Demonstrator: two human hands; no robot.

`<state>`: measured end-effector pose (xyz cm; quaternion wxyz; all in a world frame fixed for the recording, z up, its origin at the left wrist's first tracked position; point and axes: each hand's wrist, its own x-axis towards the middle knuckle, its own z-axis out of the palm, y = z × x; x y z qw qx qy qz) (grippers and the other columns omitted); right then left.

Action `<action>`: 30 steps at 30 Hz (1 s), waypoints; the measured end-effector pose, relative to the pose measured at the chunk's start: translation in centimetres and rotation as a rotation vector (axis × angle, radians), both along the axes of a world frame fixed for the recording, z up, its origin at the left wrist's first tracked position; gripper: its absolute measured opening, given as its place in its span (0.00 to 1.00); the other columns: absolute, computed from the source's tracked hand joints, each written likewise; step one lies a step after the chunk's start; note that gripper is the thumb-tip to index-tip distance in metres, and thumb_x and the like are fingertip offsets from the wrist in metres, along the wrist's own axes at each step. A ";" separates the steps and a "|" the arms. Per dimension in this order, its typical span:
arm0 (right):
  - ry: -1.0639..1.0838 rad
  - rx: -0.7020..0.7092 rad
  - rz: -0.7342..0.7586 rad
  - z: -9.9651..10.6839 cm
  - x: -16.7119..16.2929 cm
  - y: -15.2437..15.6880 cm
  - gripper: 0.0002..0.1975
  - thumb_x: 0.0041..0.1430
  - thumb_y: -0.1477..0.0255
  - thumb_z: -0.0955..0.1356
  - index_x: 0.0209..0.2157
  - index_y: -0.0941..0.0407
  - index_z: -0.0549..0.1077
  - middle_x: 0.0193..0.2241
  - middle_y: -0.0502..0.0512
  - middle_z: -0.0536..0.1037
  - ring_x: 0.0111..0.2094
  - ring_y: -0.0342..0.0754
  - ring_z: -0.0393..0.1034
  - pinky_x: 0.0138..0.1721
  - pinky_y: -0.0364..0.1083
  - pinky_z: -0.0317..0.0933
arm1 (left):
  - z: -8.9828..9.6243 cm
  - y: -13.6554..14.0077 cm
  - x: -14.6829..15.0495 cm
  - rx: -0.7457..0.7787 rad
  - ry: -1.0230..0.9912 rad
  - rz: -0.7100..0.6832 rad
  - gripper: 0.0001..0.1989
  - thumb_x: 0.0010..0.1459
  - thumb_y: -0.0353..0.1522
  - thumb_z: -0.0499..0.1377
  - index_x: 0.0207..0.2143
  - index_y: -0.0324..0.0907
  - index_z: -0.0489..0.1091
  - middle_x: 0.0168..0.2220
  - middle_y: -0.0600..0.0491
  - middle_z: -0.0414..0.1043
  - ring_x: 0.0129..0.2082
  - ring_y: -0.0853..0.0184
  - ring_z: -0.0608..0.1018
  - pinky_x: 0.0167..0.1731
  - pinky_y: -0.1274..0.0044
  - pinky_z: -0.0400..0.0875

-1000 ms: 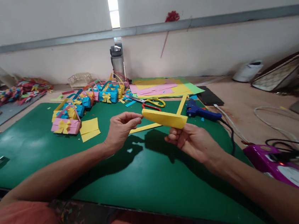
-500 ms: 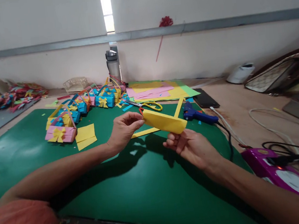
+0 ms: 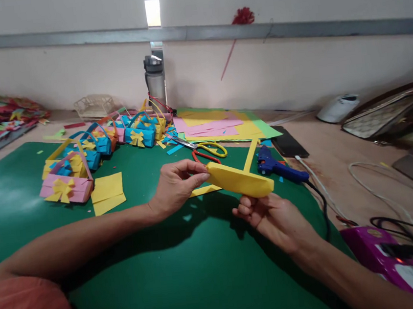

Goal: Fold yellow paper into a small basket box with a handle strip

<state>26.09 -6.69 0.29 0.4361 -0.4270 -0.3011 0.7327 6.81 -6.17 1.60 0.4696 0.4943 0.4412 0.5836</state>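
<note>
A folded piece of yellow paper is held above the green mat, long and narrow, its right end lower than its left. My left hand pinches its left end between thumb and fingertips. From below, my right hand grips the right end, with some fingers curled under it. Behind the paper lie yellow paper strips on the mat. Scissors with one yellow and one red handle rest just beyond my left hand. A blue glue gun lies to the right.
Small paper baskets with bows stand at the left on the green mat, beside yellow paper squares. Coloured sheets, a bottle and a phone are at the back. A purple power strip with cables sits right.
The view has shifted a little. Both hands still hold the yellow paper, which has tipped so that less of its broad face shows.
</note>
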 end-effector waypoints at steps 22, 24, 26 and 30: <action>-0.603 0.625 -0.212 1.9 0.8 -0.5 0.04 0.52 0.71 0.68 0.27 0.57 0.69 0.18 0.45 0.70 0.18 0.38 0.65 0.22 0.40 0.59 | -1.3 -0.3 -1.4 -0.198 0.050 0.036 0.09 0.41 0.35 0.67 0.24 0.40 0.72 0.21 0.59 0.68 0.21 0.77 0.65 0.25 0.83 0.60; -0.605 0.625 -0.215 1.8 0.6 -0.6 0.04 0.51 0.72 0.68 0.26 0.57 0.69 0.17 0.44 0.69 0.17 0.38 0.64 0.21 0.40 0.59 | -1.3 -0.4 -1.3 -0.215 0.067 0.034 0.10 0.40 0.35 0.67 0.24 0.40 0.72 0.21 0.59 0.68 0.21 0.76 0.66 0.25 0.82 0.60; -0.602 0.633 -0.219 1.8 0.6 -0.7 0.04 0.49 0.72 0.69 0.25 0.57 0.69 0.16 0.44 0.69 0.16 0.37 0.62 0.19 0.39 0.57 | -1.3 -0.4 -1.3 -0.226 0.082 0.032 0.10 0.40 0.35 0.67 0.24 0.40 0.72 0.21 0.59 0.68 0.21 0.76 0.66 0.24 0.82 0.60; -0.597 0.597 -0.206 2.0 0.7 -0.8 0.06 0.47 0.71 0.70 0.24 0.57 0.69 0.15 0.44 0.69 0.12 0.35 0.57 0.14 0.38 0.51 | -1.3 -0.5 -1.2 -0.220 0.093 0.045 0.09 0.41 0.35 0.67 0.24 0.39 0.72 0.20 0.59 0.68 0.20 0.77 0.65 0.23 0.83 0.59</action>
